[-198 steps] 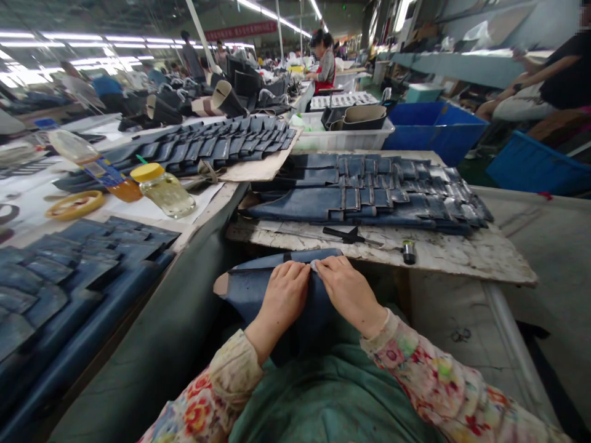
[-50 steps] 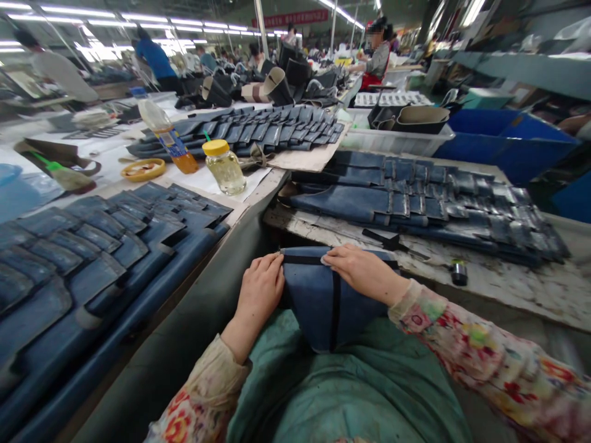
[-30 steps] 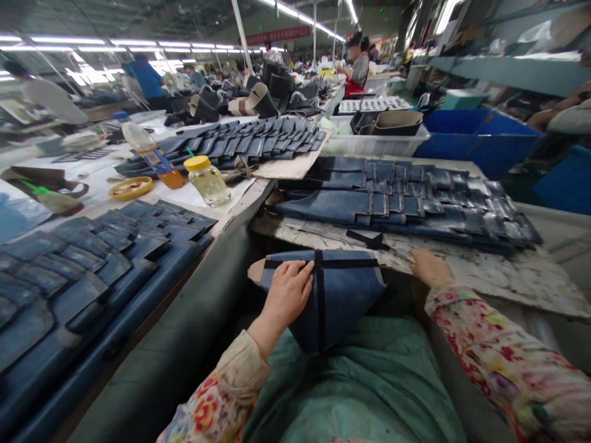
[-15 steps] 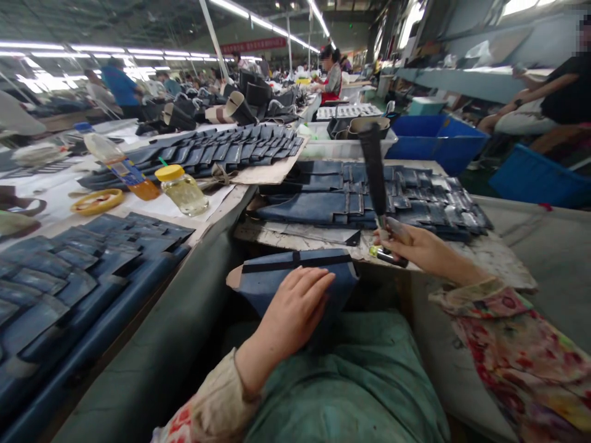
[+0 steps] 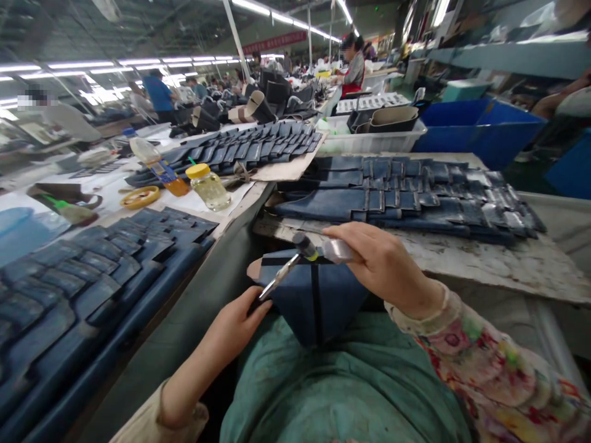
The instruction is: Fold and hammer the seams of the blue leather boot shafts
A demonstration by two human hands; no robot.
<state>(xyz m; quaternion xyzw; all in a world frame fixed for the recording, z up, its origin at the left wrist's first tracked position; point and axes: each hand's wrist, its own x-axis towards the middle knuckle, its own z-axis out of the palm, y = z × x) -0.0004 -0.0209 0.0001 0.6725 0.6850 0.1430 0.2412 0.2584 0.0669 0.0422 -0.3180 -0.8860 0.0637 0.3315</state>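
A dark blue leather piece with black tape strips lies over my lap on a teal apron. My right hand is closed round a hand tool held just above the piece's upper edge. The tool has a dark knob and a thin metal shaft that slants down-left. My left hand grips the piece's left edge, its thumb right by the shaft's tip.
A stained board ahead carries rows of blue leather pieces. The left table holds more blue pieces, a yellow-lidded jar, a bottle and a yellow dish. Blue bins stand at the right. Other people work further back.
My right hand left the leather piece, picked the tool up from the board and brought it over the piece. My left hand slid from the piece's top to its left edge.
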